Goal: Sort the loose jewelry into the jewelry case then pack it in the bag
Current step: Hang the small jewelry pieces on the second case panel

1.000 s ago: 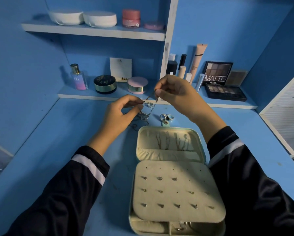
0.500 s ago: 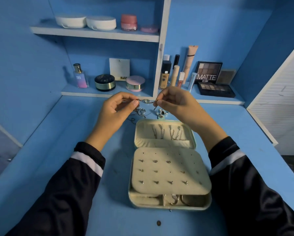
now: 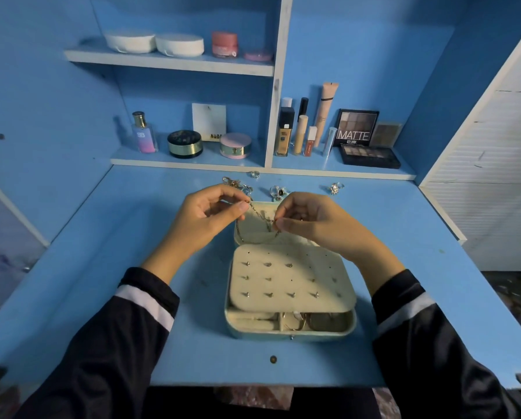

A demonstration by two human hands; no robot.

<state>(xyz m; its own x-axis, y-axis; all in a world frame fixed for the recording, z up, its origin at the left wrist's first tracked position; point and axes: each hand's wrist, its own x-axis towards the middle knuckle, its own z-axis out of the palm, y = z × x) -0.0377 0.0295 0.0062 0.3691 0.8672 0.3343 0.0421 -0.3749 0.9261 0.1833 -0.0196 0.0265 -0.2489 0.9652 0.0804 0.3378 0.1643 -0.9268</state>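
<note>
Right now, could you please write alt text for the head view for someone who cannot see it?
A person's left hand and right hand pinch a thin chain between them over an open jewelry case on a blue desk. Loose rings lie behind the case, below shelves of cosmetics.

The open jewelry case takes the middle of the desk; wide free surface lies on its left and right. Over its lid the left hand and right hand pinch a chain, blocking that way. Behind, loose rings lie close before the crowded shelf.
</note>
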